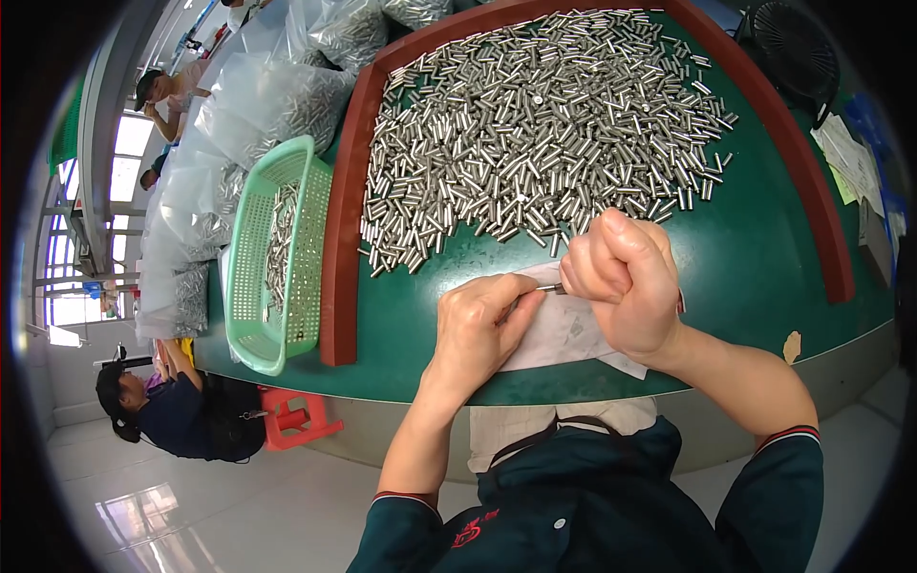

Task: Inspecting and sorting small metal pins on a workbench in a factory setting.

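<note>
My left hand (pixel 482 320) is closed in a pinch, thumb and forefinger gripping a thin metal piece (pixel 551 287) above the bench (pixel 415 358), near the middle of its near edge. My right hand (pixel 621 286) is curled into a fist just to the right of those fingertips; I cannot tell what it encloses, since my own fingers hide it. The piece lies in the short gap between my hands: rightward from the left pinch, leftward from the right fist. The left hand is the nearer one, with its fingertips on it, and the other end reaches the curled right fingers, though whether it goes into the fist is hidden.

Its long axis runs from side to side, roughly along the near edge of the bench, one end pointing toward the left edge and the other toward the right. Only a small length shows, so I cannot say which end is the tip.

Below my hands a pale cloth (pixel 564 339) lies flat by the near edge. Beyond it, toward the far edge, spreads a heap of short metal pins (pixel 535 124), bordered on the left by a red-brown rail (pixel 344 244), with a green basket (pixel 309 248) just outside it.
</note>
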`<state>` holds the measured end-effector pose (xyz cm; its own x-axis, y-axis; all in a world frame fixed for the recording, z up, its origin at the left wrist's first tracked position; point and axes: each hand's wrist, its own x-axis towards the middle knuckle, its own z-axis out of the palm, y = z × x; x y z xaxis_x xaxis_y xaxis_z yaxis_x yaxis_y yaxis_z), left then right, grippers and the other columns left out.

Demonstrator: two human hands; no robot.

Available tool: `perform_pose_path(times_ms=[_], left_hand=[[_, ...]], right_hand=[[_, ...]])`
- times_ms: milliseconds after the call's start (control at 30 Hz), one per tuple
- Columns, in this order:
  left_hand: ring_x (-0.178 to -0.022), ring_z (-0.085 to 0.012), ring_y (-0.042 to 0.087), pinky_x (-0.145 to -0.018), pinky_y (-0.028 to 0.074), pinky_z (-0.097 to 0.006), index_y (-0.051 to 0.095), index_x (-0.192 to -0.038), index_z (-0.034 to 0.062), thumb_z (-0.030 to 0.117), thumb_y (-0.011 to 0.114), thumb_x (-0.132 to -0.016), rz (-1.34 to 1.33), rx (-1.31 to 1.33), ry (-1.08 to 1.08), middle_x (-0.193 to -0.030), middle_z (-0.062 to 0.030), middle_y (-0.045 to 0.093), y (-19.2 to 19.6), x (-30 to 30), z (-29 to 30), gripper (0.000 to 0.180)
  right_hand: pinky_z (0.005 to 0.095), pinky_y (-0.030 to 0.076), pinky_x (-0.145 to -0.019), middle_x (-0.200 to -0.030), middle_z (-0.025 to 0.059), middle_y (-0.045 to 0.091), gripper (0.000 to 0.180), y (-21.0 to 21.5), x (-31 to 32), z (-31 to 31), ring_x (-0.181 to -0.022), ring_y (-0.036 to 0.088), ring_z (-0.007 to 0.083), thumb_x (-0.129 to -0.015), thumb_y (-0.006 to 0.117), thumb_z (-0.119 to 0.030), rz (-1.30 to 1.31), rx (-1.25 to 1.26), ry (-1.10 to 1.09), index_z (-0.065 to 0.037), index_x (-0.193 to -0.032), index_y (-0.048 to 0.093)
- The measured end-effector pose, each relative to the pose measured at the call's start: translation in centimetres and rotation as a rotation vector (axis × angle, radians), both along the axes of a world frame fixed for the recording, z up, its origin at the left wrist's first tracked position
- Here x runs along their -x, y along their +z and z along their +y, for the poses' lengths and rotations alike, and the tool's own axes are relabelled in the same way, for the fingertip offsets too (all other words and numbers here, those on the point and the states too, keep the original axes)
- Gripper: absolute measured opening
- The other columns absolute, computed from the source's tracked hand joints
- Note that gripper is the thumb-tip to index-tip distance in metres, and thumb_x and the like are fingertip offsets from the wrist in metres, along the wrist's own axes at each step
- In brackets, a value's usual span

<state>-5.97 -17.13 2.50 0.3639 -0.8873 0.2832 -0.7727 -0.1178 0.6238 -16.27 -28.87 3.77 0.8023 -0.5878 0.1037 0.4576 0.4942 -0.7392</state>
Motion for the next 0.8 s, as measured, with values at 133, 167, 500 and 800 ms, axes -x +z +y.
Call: perform_pose_path(times_ms=[133,167,500,800], left_hand=[[-0.041,-0.0141,0.039,-0.040,0.031,-0.027,0.060,-0.072,0.0025,0.001,0.066,-0.066,0.000,-0.001,0.000,-0.048,-0.0050,0.042,0.17,0.05,0.05,0.009],[-0.041,-0.0145,0.040,-0.040,0.031,-0.027,0.060,-0.072,0.0023,0.001,0.066,-0.066,0.004,-0.008,0.001,-0.048,-0.0055,0.044,0.05,0.01,0.04,0.009],[-0.043,-0.0181,0.045,-0.042,0.035,-0.028,0.060,-0.072,0.0014,0.002,0.065,-0.067,0.021,-0.002,-0.010,-0.051,-0.0084,0.049,-0.22,-0.14,0.12,0.006],[-0.044,-0.0175,0.047,-0.042,0.036,-0.027,0.061,-0.072,0.0010,0.000,0.064,-0.067,0.048,-0.012,-0.023,-0.053,-0.0092,0.052,-0.17,-0.22,-0.01,0.006]], right_hand=[[0.0251,0.019,-0.040,-0.039,-0.0020,0.024,0.042,0.23,-0.02,0.11,-0.037,0.016,0.0086,-0.088,0.032,-0.021,0.009,0.002,-0.008,-0.012,-0.047,0.024],[0.0251,0.019,-0.040,-0.039,-0.0020,0.024,0.042,0.15,-0.08,0.11,-0.037,0.016,0.0086,-0.088,0.032,-0.021,0.011,0.000,-0.007,-0.012,-0.047,0.024],[0.0250,0.017,-0.039,-0.038,-0.0023,0.023,0.043,0.11,-0.22,0.24,-0.037,0.015,0.0080,-0.088,0.031,-0.022,0.024,-0.008,-0.016,-0.013,-0.047,0.024],[0.0249,0.017,-0.039,-0.038,-0.0026,0.023,0.043,0.31,-0.38,0.22,-0.037,0.014,0.0079,-0.089,0.031,-0.022,0.050,0.035,-0.028,-0.012,-0.047,0.024]])
